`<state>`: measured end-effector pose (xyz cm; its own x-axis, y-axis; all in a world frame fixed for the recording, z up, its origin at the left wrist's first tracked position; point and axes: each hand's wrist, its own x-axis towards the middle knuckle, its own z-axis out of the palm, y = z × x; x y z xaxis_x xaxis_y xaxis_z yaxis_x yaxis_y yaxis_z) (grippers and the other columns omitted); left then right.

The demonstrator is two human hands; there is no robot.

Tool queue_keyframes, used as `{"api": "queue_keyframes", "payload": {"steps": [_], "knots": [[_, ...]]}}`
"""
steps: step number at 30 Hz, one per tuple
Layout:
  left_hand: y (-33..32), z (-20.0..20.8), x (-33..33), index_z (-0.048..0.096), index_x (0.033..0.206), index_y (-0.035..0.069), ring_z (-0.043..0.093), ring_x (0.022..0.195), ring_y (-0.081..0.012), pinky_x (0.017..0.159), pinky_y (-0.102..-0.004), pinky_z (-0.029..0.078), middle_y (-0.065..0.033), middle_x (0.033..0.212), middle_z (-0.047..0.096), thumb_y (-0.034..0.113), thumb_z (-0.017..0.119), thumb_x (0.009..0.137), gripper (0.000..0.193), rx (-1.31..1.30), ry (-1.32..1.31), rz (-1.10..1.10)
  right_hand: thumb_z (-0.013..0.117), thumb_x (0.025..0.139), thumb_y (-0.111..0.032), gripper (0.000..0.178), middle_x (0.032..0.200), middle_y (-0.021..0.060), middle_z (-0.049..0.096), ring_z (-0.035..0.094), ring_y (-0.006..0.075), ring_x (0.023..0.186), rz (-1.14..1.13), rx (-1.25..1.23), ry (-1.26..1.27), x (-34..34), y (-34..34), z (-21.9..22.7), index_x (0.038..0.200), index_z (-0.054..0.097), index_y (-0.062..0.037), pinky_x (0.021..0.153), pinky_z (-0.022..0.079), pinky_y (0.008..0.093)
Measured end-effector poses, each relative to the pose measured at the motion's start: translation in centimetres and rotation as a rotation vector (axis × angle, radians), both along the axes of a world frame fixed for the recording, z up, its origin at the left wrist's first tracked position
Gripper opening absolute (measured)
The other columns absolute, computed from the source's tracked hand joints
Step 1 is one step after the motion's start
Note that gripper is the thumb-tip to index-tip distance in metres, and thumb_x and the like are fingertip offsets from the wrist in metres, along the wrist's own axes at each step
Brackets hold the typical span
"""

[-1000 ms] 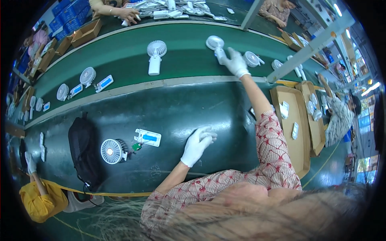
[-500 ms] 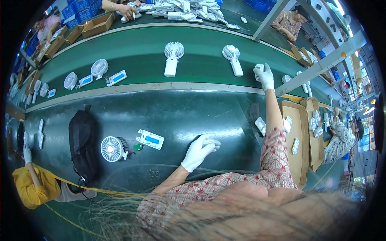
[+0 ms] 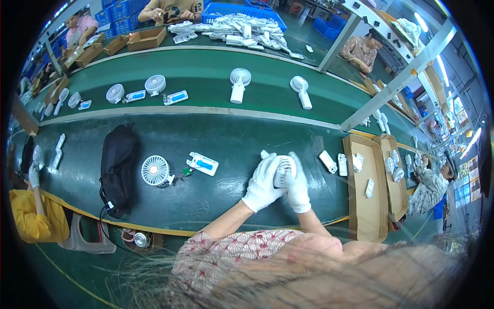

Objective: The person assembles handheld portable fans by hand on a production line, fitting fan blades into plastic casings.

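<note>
Both my hands are in white gloves, above the green bench in front of me. My left hand [image 3: 261, 185] is closed around a white handheld fan [image 3: 281, 172], whose round ribbed head shows between the two palms. From the other side my right hand [image 3: 297, 190] presses on the fan head, its fingertips slightly blurred. A white tip sticks out above the left fingers; most of the fan's body is hidden. To the left lies an opened fan [image 3: 155, 170], joined by wires and a small green circuit board [image 3: 187, 171] to a white handle shell [image 3: 204, 164] with a blue part inside.
A black pouch [image 3: 118, 167] lies left on the bench. At right are loose white casings [image 3: 328, 161] and a cardboard tray [image 3: 366, 216]. Beyond a metal rail, a green conveyor [image 3: 206, 98] carries several fans. Co-workers sit left, right and across, near piled white parts [image 3: 247, 32].
My right hand has come back from the conveyor with a fan, down to the bench. My left hand has closed on that fan. The view has shifted slightly.
</note>
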<state>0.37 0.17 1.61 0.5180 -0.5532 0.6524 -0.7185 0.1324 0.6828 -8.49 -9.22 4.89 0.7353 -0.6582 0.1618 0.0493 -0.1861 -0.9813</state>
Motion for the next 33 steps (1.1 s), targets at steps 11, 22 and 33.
{"api": "queue_keyframes", "payload": {"steps": [11, 22, 33], "knots": [[2.0, 1.8, 0.4, 0.03, 0.138, -0.004, 0.063, 0.103, -0.0283, 0.088, -0.0367, 0.05, -0.0218, 0.116, 0.059, 0.024, 0.072, 0.081, 0.076, -0.331, 0.564, -0.123, 0.083, 0.062, -0.015, 0.097, 0.133, 0.012, 0.05, 0.047, 0.0181, 0.123, 0.384, -0.008, 0.128, 0.7, -1.9, 4.5, 0.143, 0.032, 0.0017, 0.105, 0.036, 0.0313], [1.3, 1.8, 2.5, 0.025, 0.144, 0.004, 0.048, 0.124, -0.0335, 0.102, -0.0361, 0.039, -0.0211, 0.134, 0.047, 0.039, 0.072, 0.072, 0.093, 0.173, 0.62, -0.376, 0.056, 0.092, -0.04, 0.049, 0.107, 0.011, 0.06, 0.061, 0.0206, 0.086, 0.482, 0.792, -0.318, 3.9, -3.7, 2.4, 0.126, 0.049, -0.0057, 0.063, 0.052, 0.032], [0.1, 0.0, 0.4, 0.001, 0.149, 0.005, 0.047, 0.123, -0.0241, 0.104, -0.0414, 0.038, -0.0142, 0.135, 0.041, 0.064, 0.071, 0.07, 0.121, -0.529, 1.186, -0.868, 0.051, 0.093, -0.045, 0.048, 0.099, 0.0131, 0.06, 0.058, 0.0209, 0.074, 0.29, 1.07, -0.824, 6.0, -4.7, 4.8, 0.12, 0.052, -0.0048, 0.053, 0.048, 0.0289]]}}
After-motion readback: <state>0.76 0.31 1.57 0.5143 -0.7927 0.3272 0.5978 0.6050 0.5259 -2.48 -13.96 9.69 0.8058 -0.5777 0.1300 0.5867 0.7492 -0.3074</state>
